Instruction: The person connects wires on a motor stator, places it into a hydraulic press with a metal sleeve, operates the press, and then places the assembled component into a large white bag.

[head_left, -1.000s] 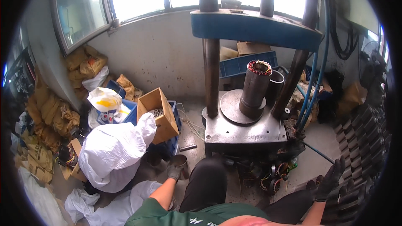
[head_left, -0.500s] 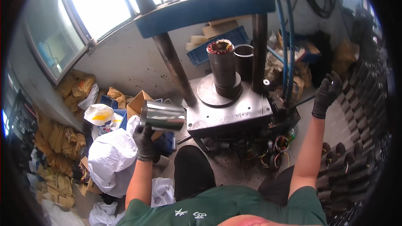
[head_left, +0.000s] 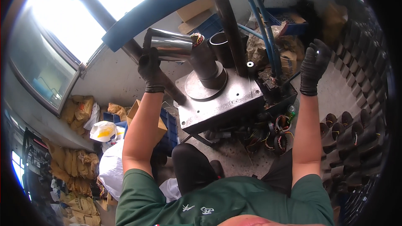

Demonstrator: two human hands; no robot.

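Observation:
My left hand (head_left: 150,69), in a dark glove, grips a shiny metal cylinder (head_left: 171,47) near its left end. The cylinder lies sideways, its right end overlapping in view the wire-wound stator (head_left: 198,39), so I cannot tell whether they touch. Below that stator rises a dark upright post (head_left: 205,63) on a round steel plate, on the bed of a press (head_left: 213,106). My right hand (head_left: 315,67), gloved too, is raised to the right of the blue hoses with fingers loosely bent and apart, and nothing plain to see in it.
A blue crossbeam (head_left: 167,10) on thick steel columns spans the press. Behind the post stands a dark hollow tube (head_left: 221,44). Blue hoses (head_left: 268,37) run down the right side. Stacked dark cylinders (head_left: 351,129) fill the far right; cardboard and white bags (head_left: 111,167) lie left.
My left hand has lifted the metal cylinder up and to the right, from beside the press bed to the stator's top. My right hand remains raised; the view has shifted.

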